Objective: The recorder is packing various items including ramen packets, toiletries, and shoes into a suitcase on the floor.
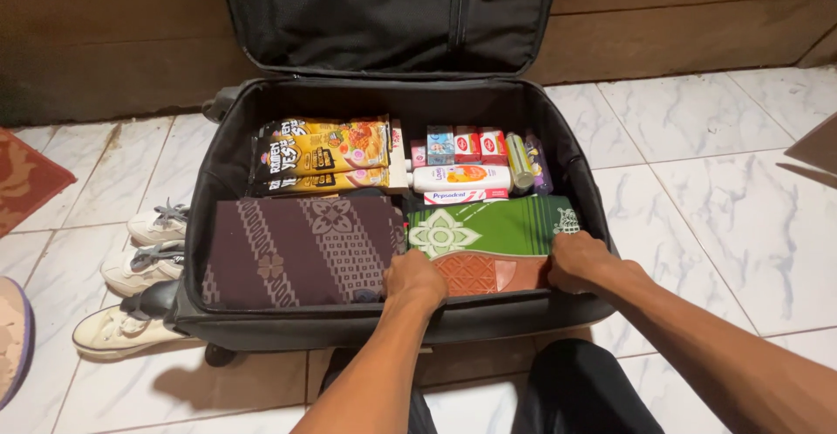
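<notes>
The folded green cloth is gripped at both lower corners, your left hand and right hand curled shut on it. Your fingers hide inside the suitcase, apparently seating the cloth beside the brown cloth, left of your left fingers.

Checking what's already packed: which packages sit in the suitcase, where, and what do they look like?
Snack packets: back left, stacked flat, yellow and black.
Small cartons: back right, a row, red and blue.
White bottle: lying before the cartons, orange patch.
Toothpaste box: under the bottle, long, white, red, blue.

Even, fairly bright overhead light; the white tiled floor shows soft sheen, with a dark shadow under the suitcase's front edge. Focus is sharp, edges slightly stretched.
</notes>
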